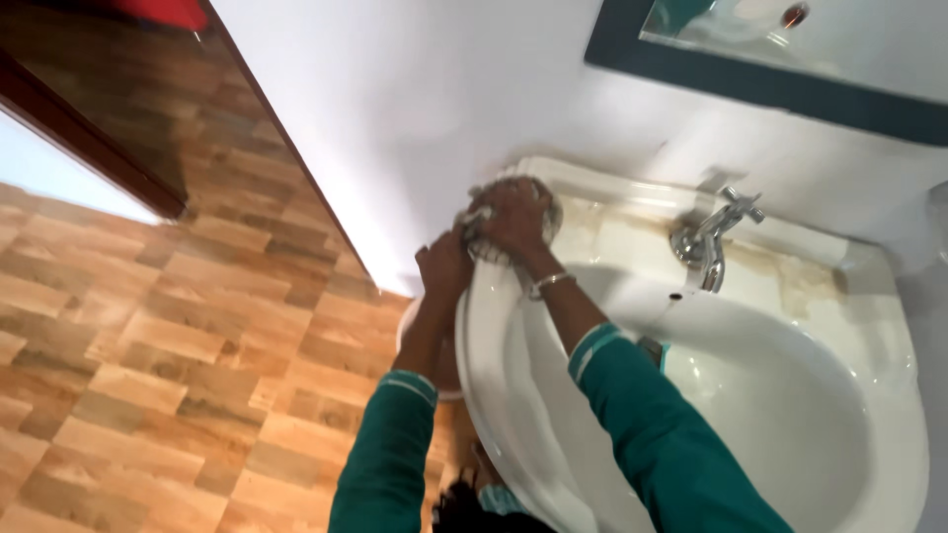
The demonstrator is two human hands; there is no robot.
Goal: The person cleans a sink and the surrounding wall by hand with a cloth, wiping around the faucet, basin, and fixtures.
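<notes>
Hands at a white sink [494, 395], seen from above. Right hand [513, 215] presses a grey cloth [484, 247] onto the back left corner of the rim, fingers curled over it. Left hand [444, 268], just below those fingers, grips the rim's outer edge. Scrubbing looks underway; moving on would mean sliding the cloth toward the tap [706, 242], well right of the fingers

You see chrome tap [713, 237] on far ledge, dark-framed mirror [780, 79] on white wall [425, 109] above. Wood-pattern floor [148, 375] at left, brown door frame [89, 138] upper left.
</notes>
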